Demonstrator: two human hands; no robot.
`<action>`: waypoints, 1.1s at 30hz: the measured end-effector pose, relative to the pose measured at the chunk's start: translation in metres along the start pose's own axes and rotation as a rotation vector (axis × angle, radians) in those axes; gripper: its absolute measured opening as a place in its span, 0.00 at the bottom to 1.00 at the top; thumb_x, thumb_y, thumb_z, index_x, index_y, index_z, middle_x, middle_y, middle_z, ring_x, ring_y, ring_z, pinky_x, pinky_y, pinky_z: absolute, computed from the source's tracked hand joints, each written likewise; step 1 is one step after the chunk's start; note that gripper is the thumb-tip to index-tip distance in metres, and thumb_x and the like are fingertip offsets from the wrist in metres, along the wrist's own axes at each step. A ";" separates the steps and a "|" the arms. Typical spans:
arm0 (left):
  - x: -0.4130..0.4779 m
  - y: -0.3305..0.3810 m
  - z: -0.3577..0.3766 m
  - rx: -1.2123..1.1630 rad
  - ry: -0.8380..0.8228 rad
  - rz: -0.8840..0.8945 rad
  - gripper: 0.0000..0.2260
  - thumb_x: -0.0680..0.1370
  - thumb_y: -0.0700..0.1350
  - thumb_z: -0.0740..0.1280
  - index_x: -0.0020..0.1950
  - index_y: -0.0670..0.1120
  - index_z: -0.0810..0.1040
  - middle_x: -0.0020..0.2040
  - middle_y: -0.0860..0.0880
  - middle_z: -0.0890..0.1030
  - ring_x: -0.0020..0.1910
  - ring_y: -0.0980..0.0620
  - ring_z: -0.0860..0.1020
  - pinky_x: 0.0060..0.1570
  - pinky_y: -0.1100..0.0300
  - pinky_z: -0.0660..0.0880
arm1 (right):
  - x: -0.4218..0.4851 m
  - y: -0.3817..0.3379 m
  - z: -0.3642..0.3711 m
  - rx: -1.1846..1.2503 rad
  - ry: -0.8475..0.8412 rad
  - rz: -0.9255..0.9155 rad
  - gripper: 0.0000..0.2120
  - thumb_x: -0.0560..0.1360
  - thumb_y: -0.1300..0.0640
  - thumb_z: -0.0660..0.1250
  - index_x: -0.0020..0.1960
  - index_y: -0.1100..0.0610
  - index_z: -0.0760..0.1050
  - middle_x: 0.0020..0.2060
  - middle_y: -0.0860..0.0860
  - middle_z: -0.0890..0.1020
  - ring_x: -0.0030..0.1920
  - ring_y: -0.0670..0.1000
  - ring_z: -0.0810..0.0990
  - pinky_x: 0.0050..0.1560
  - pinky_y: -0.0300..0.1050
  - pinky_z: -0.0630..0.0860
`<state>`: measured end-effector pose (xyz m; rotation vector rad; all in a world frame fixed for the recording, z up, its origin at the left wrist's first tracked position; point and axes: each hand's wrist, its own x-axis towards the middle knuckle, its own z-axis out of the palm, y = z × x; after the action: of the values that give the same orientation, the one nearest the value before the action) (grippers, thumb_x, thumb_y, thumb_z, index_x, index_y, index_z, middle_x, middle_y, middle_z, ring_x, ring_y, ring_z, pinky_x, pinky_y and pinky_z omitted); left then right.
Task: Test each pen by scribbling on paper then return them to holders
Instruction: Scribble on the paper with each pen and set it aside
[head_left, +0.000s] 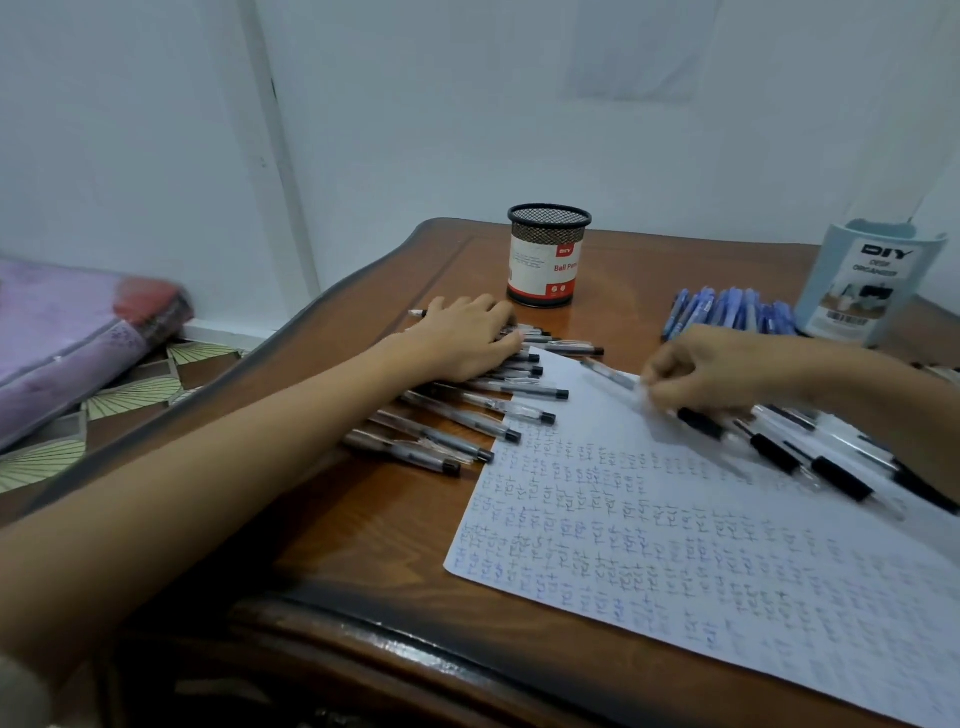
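Note:
A white sheet of paper (701, 545), covered in small scribbles, lies on the wooden table (363, 519). Left of it lies a row of clear black-tipped pens (467, 421). My left hand (467, 338) rests flat on the far end of that row, fingers spread. My right hand (727, 369) pinches one clear pen (610, 375) over the paper's top edge, its free end pointing left. More black-grip pens (810, 457) lie on the paper's right side. A black mesh pen holder (548, 254) stands empty-looking at the back. A pale blue desk organizer (867, 280) stands at the far right.
A bunch of blue pens (727, 309) lies between the mesh holder and the organizer. The table's curved edge runs along the left and front. A purple mattress (67, 332) lies on the patterned floor to the left. A white wall stands behind.

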<state>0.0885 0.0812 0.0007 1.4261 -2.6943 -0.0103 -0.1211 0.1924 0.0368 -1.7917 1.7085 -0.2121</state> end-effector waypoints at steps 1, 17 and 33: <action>0.003 -0.001 -0.001 -0.006 -0.008 0.009 0.19 0.82 0.54 0.49 0.67 0.44 0.67 0.66 0.43 0.70 0.64 0.45 0.68 0.68 0.44 0.60 | 0.002 -0.001 0.002 0.184 0.016 -0.012 0.12 0.78 0.59 0.62 0.36 0.61 0.73 0.23 0.49 0.73 0.18 0.43 0.64 0.19 0.32 0.61; 0.023 -0.013 0.018 -0.186 0.041 0.148 0.21 0.81 0.57 0.50 0.71 0.49 0.64 0.69 0.47 0.70 0.67 0.49 0.68 0.69 0.47 0.60 | 0.030 -0.020 0.048 0.897 0.294 -0.247 0.21 0.67 0.41 0.61 0.34 0.59 0.74 0.23 0.54 0.77 0.20 0.49 0.73 0.19 0.35 0.68; 0.023 -0.015 0.019 -0.195 0.050 0.159 0.20 0.82 0.55 0.51 0.71 0.49 0.65 0.69 0.48 0.70 0.67 0.50 0.68 0.68 0.46 0.61 | 0.017 -0.012 0.054 0.644 0.308 -0.397 0.16 0.65 0.52 0.71 0.30 0.61 0.70 0.21 0.53 0.76 0.20 0.49 0.74 0.18 0.35 0.67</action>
<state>0.0867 0.0532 -0.0171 1.1412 -2.6724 -0.2164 -0.0797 0.1938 -0.0042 -1.6186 1.2378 -1.1212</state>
